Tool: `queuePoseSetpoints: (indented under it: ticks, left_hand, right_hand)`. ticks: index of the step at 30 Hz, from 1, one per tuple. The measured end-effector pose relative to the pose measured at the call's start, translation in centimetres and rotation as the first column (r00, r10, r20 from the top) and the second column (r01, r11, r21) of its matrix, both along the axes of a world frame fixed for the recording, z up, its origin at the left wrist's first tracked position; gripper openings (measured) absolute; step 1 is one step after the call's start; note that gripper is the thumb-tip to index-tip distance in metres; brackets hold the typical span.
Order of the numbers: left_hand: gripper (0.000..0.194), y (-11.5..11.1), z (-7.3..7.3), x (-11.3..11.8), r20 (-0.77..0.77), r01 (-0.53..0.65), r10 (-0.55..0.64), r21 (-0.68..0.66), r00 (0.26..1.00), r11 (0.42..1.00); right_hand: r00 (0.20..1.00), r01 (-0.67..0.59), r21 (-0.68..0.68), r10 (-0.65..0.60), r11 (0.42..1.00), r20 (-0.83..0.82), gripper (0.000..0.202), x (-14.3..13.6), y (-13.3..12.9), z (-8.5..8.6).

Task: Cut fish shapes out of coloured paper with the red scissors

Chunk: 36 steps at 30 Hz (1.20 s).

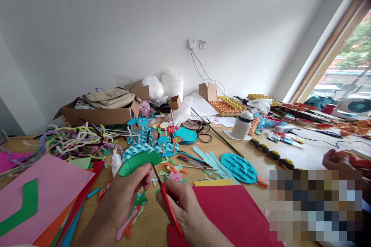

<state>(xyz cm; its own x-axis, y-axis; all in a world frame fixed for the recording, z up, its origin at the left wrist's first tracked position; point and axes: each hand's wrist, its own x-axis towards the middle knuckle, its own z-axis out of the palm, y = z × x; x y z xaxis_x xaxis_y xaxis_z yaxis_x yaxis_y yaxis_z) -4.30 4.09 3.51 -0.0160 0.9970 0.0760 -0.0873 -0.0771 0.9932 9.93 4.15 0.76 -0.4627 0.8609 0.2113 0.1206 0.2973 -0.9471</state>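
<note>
Between its thumb and fingers, my left hand (131, 185) pinches a green paper fish (136, 163) with an eye and a curved gill line drawn on it. Closed around red-handled scissors (168, 204) is my right hand (184, 204), with the blades pointing up at the fish's right end. Under and between the hands lie colourful paper scraps (142, 200), including a green star-like piece. A sheet of dark red paper (232, 212) lies beside my right wrist. Just behind the fish stand blue wavy card bases (139, 150) with small paper fish on sticks.
Pink paper (49, 177) with a green cutout lies at left, near a pile of pipe cleaners (78, 139). A white glue bottle (116, 161), pens (191, 162) and a blue disc (239, 167) are close by. At right, another person's hand (337, 160) holds something orange.
</note>
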Motion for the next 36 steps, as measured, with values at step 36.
queuePoseSetpoints:
  ticks: [36]
  left_hand:
    - [0.026,-0.6,1.3,0.4,0.112,0.030,-0.022,-0.072,0.993,0.997]
  right_hand:
    - [1.000,0.012,0.047,-0.013,0.999,0.019,0.028,0.0,0.1,-0.4]
